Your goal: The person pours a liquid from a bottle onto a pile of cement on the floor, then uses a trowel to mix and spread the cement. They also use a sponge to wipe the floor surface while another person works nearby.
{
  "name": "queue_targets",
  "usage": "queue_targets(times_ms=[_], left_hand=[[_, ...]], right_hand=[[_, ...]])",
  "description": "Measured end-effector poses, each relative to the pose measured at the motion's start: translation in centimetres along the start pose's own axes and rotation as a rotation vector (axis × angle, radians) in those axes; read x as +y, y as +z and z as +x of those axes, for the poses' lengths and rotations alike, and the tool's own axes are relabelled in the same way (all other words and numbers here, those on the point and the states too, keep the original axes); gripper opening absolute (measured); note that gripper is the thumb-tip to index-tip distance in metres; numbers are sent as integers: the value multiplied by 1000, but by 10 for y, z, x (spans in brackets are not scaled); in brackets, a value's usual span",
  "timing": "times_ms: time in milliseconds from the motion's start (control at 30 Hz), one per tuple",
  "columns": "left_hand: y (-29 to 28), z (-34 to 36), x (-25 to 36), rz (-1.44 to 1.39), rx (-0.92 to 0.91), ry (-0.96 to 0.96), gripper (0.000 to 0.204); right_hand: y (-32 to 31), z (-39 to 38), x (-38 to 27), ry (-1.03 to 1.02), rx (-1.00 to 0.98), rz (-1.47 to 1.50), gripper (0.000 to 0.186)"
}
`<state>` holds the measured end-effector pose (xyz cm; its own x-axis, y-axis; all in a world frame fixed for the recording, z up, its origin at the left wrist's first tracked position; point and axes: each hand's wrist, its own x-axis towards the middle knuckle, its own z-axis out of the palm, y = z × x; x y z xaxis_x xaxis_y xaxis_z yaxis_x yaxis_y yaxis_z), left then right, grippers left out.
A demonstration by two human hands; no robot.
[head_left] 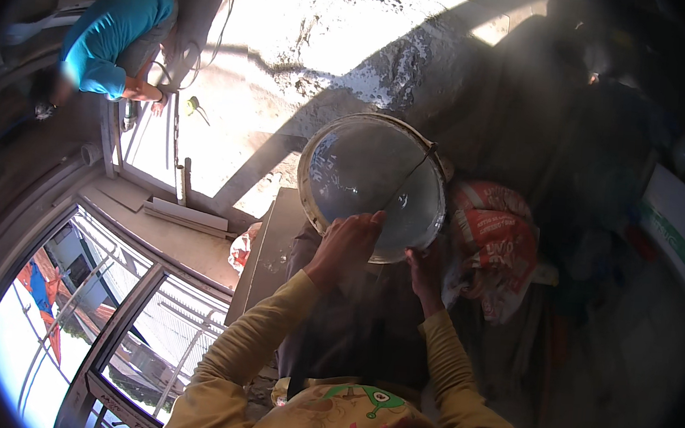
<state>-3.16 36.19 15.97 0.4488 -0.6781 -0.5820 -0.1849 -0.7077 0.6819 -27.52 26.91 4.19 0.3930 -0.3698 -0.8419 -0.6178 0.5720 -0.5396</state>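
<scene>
Two bare hands, both at the ends of yellow sleeves (255, 333), work on one round white bucket (307, 170), which lies just beyond them with its mouth turned up toward the view. The left hand (348, 243) is closed in a fist on the bucket's single wire handle (408, 176), which slants from the fist across the mouth to the far right of the rim. The right hand (424, 274) is at the near right edge of the rim, its upper part touching there; it sits in shadow, so I cannot tell how far its fingers are closed. Inside the bucket is a pale grey, cloudy surface, liquid or wet wall.

Two red-and-white sacks show: one large crumpled sack (494, 235) just right of the right hand, and one smaller sack (242, 248), partly hidden, left of the left hand. Between that smaller sack and the left hand stands one light grey board (268, 244).

Far to the left of the left hand and below it is one window (121, 327) with two large panes. Beyond the left hand, well up and to the left, one co-worker in a blue shirt (122, 28) bends over, a hand (159, 106) low beside one small yellow-green object (197, 108). Well right of the right hand leans one white panel (674, 194) with a green band.
</scene>
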Motion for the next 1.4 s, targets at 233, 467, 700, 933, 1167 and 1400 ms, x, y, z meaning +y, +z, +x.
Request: queue_targets(times_ms=[233,467,700,933,1167,1400], left_hand=[[15,47,14,-27,-70,-88,53],[8,85,27,25,-148,-143,57],[23,106,-12,318,24,227,31],[17,121,-3,270,-126,33,37],[3,120,22,119,-70,-32,50],[-7,116,38,10,-195,-130,50]], right_hand=[[-9,19,7,87,68,215,65],[4,28,-23,78,137,266,57],[25,30,-46,43,161,386,48],[31,35,-51,44,159,419,45],[37,27,-62,80,207,413,50],[26,33,-33,74,211,427,53]])
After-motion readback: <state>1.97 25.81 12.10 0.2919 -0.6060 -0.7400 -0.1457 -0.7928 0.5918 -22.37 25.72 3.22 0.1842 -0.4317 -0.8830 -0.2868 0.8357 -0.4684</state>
